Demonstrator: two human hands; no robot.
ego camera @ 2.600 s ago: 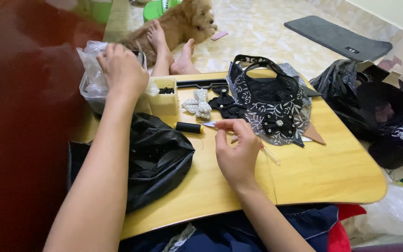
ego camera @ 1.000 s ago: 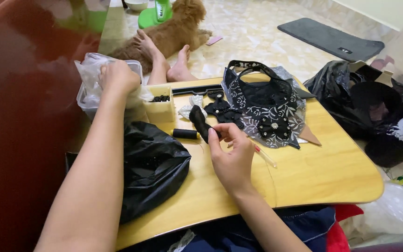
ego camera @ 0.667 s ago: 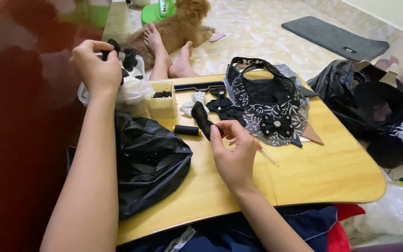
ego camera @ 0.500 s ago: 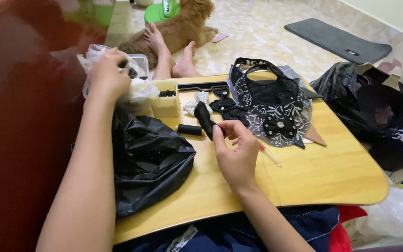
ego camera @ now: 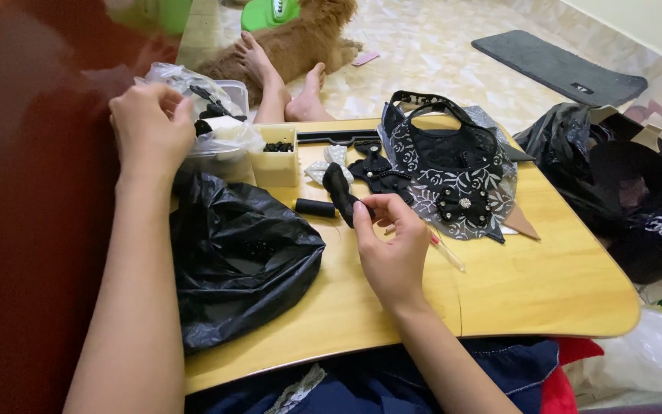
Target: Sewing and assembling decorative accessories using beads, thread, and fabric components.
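Pinching a black fabric piece (ego camera: pixel 339 193), right hand (ego camera: pixel 394 249) hovers; left hand (ego camera: pixel 149 126) grips the clear bag (ego camera: pixel 224 134).

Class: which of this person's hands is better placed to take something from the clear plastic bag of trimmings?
Left hand: it is already at the clear plastic bag. The right hand holds a black fabric piece.

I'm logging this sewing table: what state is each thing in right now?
Left hand: reaching into the clear bag.
Clear bag: open, in a plastic tub.
Right hand: pinching a black fabric piece.
Black bag: crumpled on the table.
Lace collar: lying flat.
Dog: lying on the floor.
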